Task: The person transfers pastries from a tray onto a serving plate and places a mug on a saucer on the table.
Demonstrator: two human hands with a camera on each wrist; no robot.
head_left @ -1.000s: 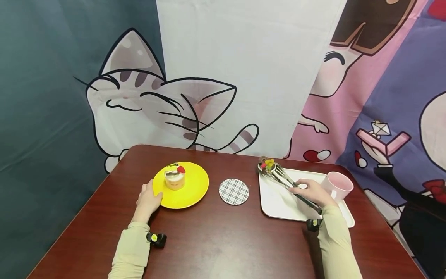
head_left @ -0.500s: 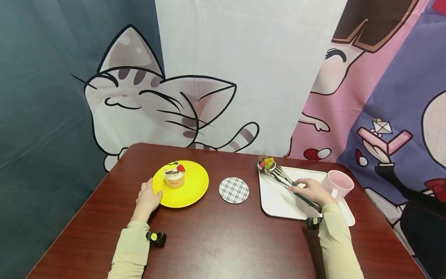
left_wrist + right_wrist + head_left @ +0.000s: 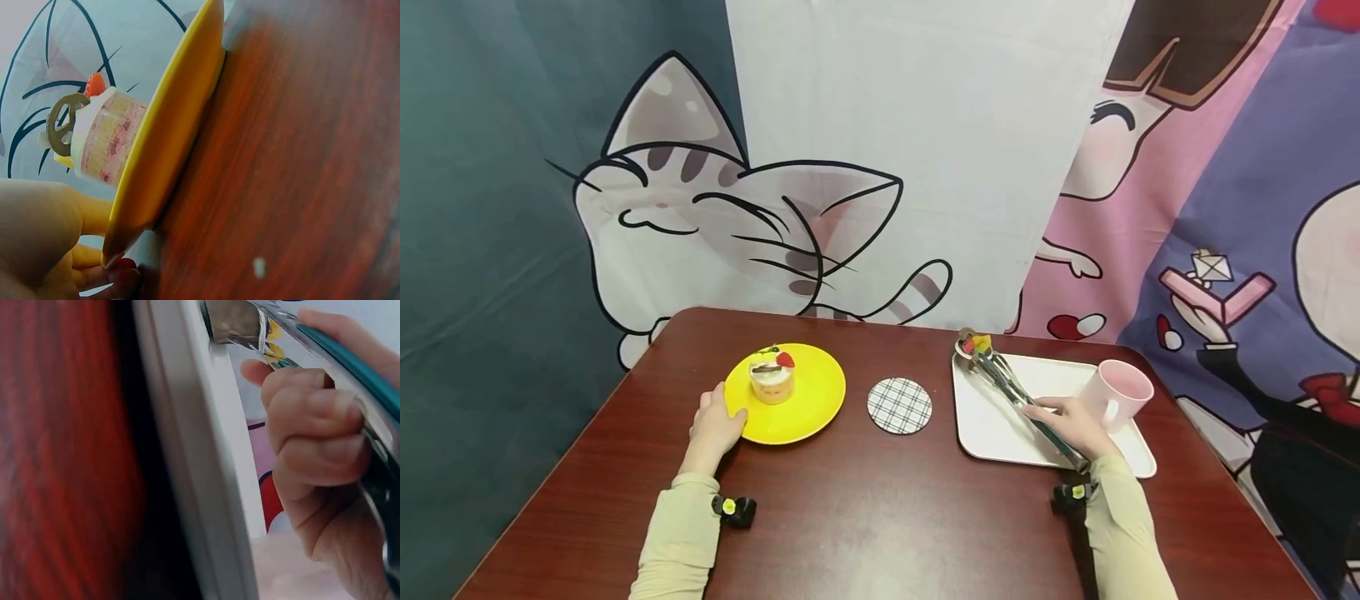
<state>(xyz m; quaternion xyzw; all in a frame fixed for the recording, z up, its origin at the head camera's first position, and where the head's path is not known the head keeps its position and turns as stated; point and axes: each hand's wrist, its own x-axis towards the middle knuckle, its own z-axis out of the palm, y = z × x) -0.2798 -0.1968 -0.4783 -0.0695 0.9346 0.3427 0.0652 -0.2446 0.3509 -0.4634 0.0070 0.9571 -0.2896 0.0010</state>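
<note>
My left hand (image 3: 715, 427) pinches the near-left rim of a yellow plate (image 3: 817, 402), thumb above and fingers beneath, as the left wrist view shows. On that plate stands a small layered cake cup (image 3: 772, 387) topped with a strawberry. My right hand (image 3: 1078, 427) grips metal food tongs (image 3: 1009, 388) with its fingers curled round the arms. The far ends of the tongs are at a small fruit-topped dessert cup (image 3: 977, 343) on the far-left corner of the white tray (image 3: 992, 437). Whether the tips clamp the cup, I cannot tell.
A pink mug (image 3: 1124, 388) stands on the right part of the tray, just beyond my right hand. Between plate and tray lies a round checked coaster (image 3: 899, 407). The brown table (image 3: 880, 517) ends at a printed cloth backdrop (image 3: 850, 100).
The tongs have rolled in my right hand, and one arm now lies over the other at the fruit cup. My left hand and the plate keep their place. The head view has shifted slightly.
</note>
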